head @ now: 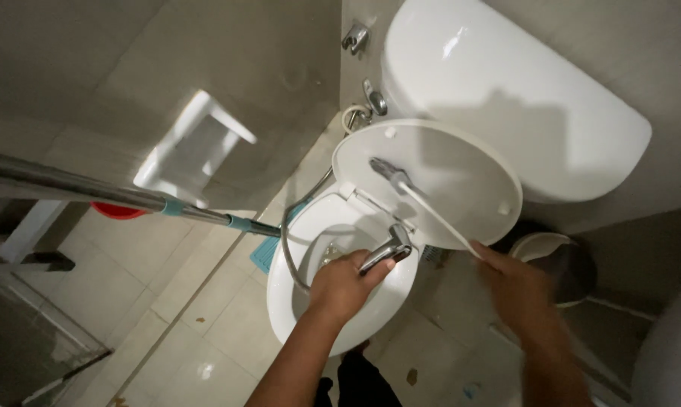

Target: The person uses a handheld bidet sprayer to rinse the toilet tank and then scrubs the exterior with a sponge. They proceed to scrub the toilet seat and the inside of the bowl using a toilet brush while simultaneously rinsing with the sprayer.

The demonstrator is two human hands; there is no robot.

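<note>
The sprayer [385, 252] is a chrome hand shower with a bent lever, held level over the open toilet bowl [295, 301], near the bowl's back rim, its nozzle end pointing toward the hinge. A grey hose [286, 241] runs from it in a loop along the bowl's left rim and up toward the wall.

The brush [431, 215] has a long thin white handle and a dark grey head. It lies slanted across the raised lid [461, 173], the head against the lid's inner face near its middle, the handle running down past the lid's lower right edge.
</note>
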